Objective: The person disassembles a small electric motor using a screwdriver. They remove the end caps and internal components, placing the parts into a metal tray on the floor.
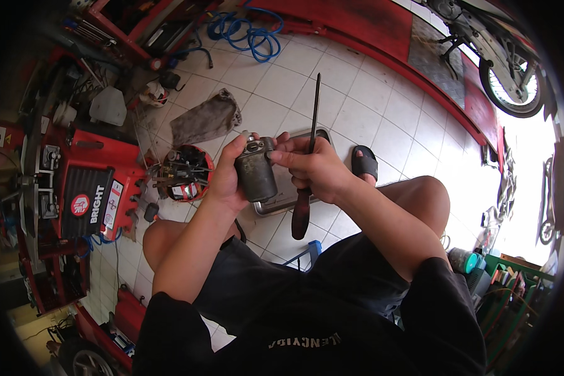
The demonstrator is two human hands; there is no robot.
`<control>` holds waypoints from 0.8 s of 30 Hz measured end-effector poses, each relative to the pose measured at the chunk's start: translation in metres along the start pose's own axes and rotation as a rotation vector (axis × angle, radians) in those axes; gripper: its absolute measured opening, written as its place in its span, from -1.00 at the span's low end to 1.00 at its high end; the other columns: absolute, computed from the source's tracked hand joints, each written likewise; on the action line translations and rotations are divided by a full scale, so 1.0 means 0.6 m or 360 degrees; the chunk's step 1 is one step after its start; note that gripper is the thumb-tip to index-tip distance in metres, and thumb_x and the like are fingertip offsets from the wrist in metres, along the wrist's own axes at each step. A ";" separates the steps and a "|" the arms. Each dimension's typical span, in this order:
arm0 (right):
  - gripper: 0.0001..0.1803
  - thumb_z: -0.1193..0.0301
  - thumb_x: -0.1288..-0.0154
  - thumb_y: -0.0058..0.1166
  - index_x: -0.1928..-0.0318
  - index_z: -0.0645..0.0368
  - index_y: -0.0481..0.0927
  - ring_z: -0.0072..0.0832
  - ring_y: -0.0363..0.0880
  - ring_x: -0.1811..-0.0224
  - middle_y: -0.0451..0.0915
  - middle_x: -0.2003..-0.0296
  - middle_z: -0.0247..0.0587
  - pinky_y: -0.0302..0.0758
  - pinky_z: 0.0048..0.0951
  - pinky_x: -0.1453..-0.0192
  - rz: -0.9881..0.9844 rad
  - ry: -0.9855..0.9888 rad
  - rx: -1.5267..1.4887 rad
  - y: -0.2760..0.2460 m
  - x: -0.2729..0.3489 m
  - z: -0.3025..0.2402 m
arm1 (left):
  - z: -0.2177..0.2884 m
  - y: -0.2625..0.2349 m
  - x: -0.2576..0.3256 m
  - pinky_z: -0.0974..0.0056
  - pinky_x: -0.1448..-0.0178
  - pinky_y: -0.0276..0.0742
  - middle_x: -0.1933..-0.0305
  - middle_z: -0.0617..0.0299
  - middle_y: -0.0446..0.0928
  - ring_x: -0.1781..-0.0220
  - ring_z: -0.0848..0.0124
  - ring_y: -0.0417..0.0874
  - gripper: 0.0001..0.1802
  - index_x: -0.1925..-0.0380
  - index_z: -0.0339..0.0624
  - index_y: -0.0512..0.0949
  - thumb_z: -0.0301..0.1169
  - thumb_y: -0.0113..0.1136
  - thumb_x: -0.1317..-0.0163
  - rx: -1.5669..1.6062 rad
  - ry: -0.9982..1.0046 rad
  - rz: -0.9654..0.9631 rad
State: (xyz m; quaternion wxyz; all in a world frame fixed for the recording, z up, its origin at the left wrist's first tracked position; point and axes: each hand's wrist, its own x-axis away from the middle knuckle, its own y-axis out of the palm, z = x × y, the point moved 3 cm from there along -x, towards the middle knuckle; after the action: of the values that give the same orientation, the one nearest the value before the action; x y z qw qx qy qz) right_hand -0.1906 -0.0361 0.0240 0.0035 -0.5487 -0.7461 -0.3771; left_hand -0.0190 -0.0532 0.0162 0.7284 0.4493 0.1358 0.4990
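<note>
A cylinder is held left of a screwdriver — above a tray on the floor, a platform set beyond.

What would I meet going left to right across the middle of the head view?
Red machine → red tub of tools → dark metal cylinder held in the left hand → screwdriver held in the right hand → black sandal → motorcycle wheel.
</note>
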 end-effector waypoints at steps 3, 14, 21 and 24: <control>-0.85 0.44 -0.33 0.30 0.22 0.27 0.63 -0.79 0.13 0.68 0.40 0.59 -0.54 -0.03 -0.54 0.60 -0.0005 0.0044 -0.0136 -0.002 -0.001 0.003 | 0.002 0.004 0.000 0.07 -0.51 0.33 -0.02 -0.01 0.63 -0.48 0.04 0.39 -0.67 0.17 -0.11 0.55 -0.10 0.28 -0.32 0.0016 0.0021 -0.0039; -0.84 0.47 -0.34 0.27 0.17 0.31 0.63 -0.78 0.10 0.68 0.42 0.56 -0.52 -0.01 -0.53 0.58 -0.0003 0.0032 -0.0038 0.006 0.002 -0.004 | 0.004 0.004 0.002 0.04 -0.52 0.31 -0.02 0.03 0.63 -0.48 0.08 0.39 -0.67 0.16 -0.10 0.54 -0.10 0.27 -0.32 -0.0055 0.0020 -0.0039; -0.83 0.48 -0.32 0.28 0.15 0.29 0.64 -0.78 0.12 0.67 0.46 0.52 -0.51 -0.02 -0.54 0.58 0.0008 0.0050 -0.0020 0.007 0.002 -0.004 | 0.004 0.000 0.003 0.05 -0.51 0.32 -0.02 0.04 0.64 -0.47 0.10 0.41 -0.67 0.15 -0.10 0.54 -0.09 0.25 -0.33 -0.0056 0.0005 0.0007; -0.85 0.48 -0.31 0.29 0.16 0.28 0.65 -0.78 0.12 0.67 0.47 0.51 -0.50 -0.02 -0.55 0.58 0.0047 -0.0008 0.0056 0.006 0.005 -0.005 | 0.002 -0.001 0.004 0.07 -0.50 0.33 -0.02 0.04 0.64 -0.46 0.10 0.42 -0.67 0.15 -0.10 0.53 -0.09 0.25 -0.33 -0.0103 -0.0011 0.0041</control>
State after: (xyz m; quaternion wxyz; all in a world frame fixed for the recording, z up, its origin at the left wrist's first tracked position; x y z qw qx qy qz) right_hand -0.1897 -0.0349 0.0293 0.0169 -0.5604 -0.7445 -0.3625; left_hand -0.0167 -0.0516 0.0172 0.7366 0.4290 0.1114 0.5109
